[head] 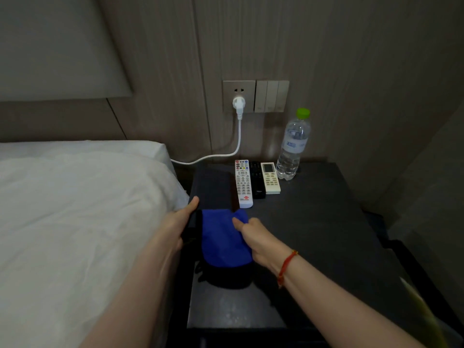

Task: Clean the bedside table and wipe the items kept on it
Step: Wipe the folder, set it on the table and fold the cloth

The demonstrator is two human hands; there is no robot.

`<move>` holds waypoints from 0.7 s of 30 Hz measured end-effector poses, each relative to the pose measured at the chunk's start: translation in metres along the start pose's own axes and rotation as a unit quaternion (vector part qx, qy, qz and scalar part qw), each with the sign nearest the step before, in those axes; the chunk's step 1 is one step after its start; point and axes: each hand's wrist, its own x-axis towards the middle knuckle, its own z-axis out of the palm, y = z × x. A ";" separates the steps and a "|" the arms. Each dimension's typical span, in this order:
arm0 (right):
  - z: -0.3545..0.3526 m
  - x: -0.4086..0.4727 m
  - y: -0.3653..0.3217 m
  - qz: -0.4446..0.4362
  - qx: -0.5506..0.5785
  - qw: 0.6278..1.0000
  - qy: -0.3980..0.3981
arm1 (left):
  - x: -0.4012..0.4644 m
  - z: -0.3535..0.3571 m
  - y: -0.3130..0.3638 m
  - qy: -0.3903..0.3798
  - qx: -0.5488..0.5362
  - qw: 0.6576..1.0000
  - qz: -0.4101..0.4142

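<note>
Centre of frame: the right hand (261, 241) presses a blue cloth (224, 238) onto a dark object (226, 277) lying on the bedside table (313, 234); the left hand (179, 222) grips that object's left edge. Behind, at upper centre, three remotes (256, 180) lie side by side, with a water bottle (292, 146) just right of them.

A white-sheeted bed (75, 209) stood on my left, its padded headboard (62, 46) against the beige panelled wall (351, 59). A socket (238, 95) and switches (271, 96) sat on that wall in dim light.
</note>
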 end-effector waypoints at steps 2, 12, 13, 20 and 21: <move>0.003 0.010 -0.005 0.001 0.008 1.000 0.006 | 0.007 0.001 0.000 0.021 0.022 1.000 -0.004; 0.003 0.032 -0.018 0.002 -0.030 1.000 -0.001 | 0.038 0.002 -0.007 0.066 -0.042 0.997 0.016; -0.001 0.032 -0.018 0.000 -0.045 0.999 0.009 | 0.043 0.004 -0.009 0.067 -0.038 0.997 0.020; -0.028 0.032 -0.014 -0.001 -0.122 0.988 0.092 | 0.075 0.015 -0.022 0.065 -0.022 0.996 0.062; -0.032 0.032 -0.016 -0.004 -0.123 0.988 0.097 | 0.078 0.016 -0.022 0.066 -0.017 0.996 0.065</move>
